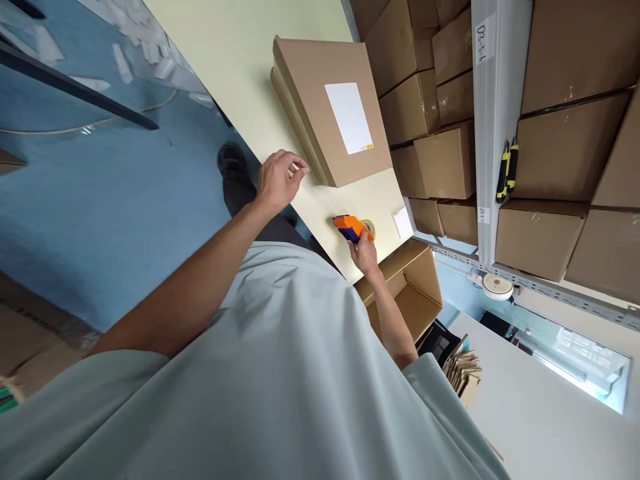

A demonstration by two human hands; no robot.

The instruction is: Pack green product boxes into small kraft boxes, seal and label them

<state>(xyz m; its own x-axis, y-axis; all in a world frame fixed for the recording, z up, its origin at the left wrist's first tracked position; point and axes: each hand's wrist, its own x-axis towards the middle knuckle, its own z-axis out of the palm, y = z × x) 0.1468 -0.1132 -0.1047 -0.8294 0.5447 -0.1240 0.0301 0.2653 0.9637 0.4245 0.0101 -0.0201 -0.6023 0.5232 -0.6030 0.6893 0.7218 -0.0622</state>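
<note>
A brown cardboard box (305,73) with a white label (349,118) on its upper face lies on the pale yellow table (215,40). Close beside the box's near corner is my left hand (281,180), its fingers bent and the fingertips drawn in towards the thumb. Whether anything thin sits between them I cannot make out. My right hand (365,255) is closed around an orange and dark blue tape dispenser (349,227) with a tape roll (369,229) in it. The dispenser is over the table, apart from the box.
A small white card or box (401,222) lies at the table's edge. An open carton (410,303) stands by the table's right end. Shelving (487,133) packed with cardboard boxes borders the table, with black and yellow cutters (507,170) on its beam. Blue floor (125,220) lies left.
</note>
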